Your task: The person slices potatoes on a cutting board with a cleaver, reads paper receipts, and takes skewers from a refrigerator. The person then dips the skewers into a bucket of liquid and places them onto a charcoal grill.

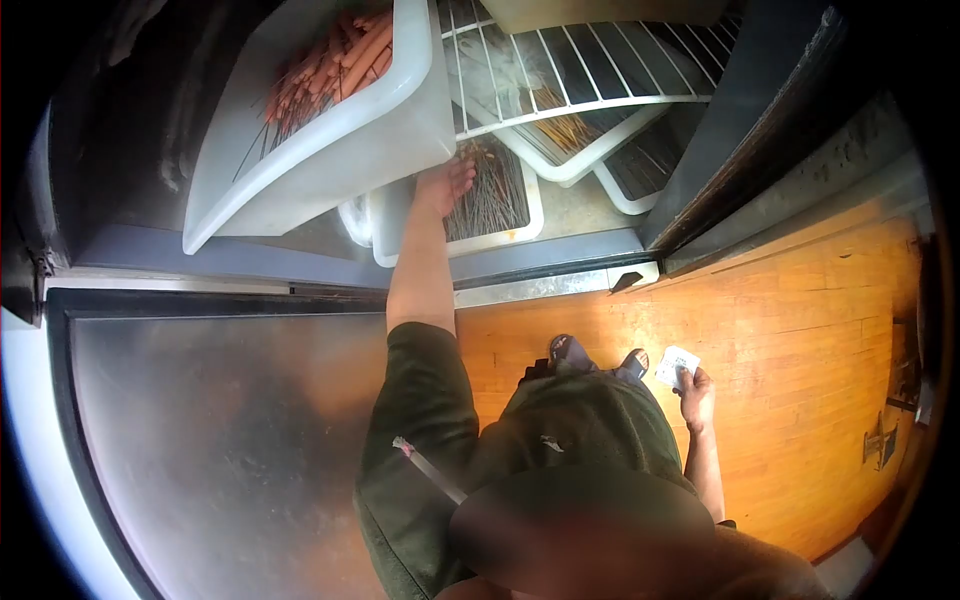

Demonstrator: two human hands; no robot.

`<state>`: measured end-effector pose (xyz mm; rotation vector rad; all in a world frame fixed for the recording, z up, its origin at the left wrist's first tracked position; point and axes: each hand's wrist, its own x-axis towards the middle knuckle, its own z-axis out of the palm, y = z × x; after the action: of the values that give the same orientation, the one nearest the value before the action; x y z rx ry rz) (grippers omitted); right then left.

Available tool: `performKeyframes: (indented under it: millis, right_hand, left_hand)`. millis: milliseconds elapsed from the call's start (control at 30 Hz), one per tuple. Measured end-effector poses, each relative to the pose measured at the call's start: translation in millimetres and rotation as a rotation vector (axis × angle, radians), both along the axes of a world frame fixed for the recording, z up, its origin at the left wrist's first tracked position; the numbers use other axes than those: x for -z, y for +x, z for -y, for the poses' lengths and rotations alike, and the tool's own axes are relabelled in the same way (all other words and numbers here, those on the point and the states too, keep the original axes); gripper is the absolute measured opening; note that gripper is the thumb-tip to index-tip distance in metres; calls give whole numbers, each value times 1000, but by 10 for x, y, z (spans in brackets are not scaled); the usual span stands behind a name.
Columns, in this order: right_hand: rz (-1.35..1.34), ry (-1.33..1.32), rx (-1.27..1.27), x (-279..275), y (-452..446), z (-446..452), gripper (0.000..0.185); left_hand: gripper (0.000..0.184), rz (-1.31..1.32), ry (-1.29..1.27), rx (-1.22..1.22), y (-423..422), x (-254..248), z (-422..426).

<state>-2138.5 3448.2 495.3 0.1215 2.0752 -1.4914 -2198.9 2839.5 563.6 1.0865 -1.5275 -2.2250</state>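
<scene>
My left hand [445,187] reaches into the cold cabinet, its fingers curled at the lower edge of a tilted white bin [330,175]. Directly below that hand is a white tray [532,205] full of thin skewers [490,200]. Whether the hand grips the bin, skewers or something else is hidden. Pinkish-orange sausages on sticks [350,60] fill the tilted bin. Off to the right, over the wooden floor, my right hand [697,397] pinches a small white paper slip [678,365] with unreadable print on it.
A white wire shelf [580,108] spans the cabinet above another skewer tray [565,160] and a darker tray [640,170]. The open cabinet door [230,440] stands at lower left. A dark door frame [740,130] bounds the right. Wooden floor [800,340] lies below.
</scene>
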Motion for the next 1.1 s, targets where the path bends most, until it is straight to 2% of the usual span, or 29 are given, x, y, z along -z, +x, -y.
performKeyframes:
  millis: [567, 700, 900, 1100]
  right_hand:
    - [-2, -2, 16, 51, 13, -1, 22]
    - [3, -9, 4, 59, 28, -4, 22]
    - [13, 30, 7, 126, 54, -25, 23]
    - [14, 14, 8, 138, 75, -8, 22]
  left_hand:
    - [19, -56, -15, -51, -73, 227, 66]
    - [9, -42, 53, -85, -113, 251, 91]
    - [14, 8, 58, -94, -171, 287, 84]
    - [5, 39, 62, -124, -268, 130, -70]
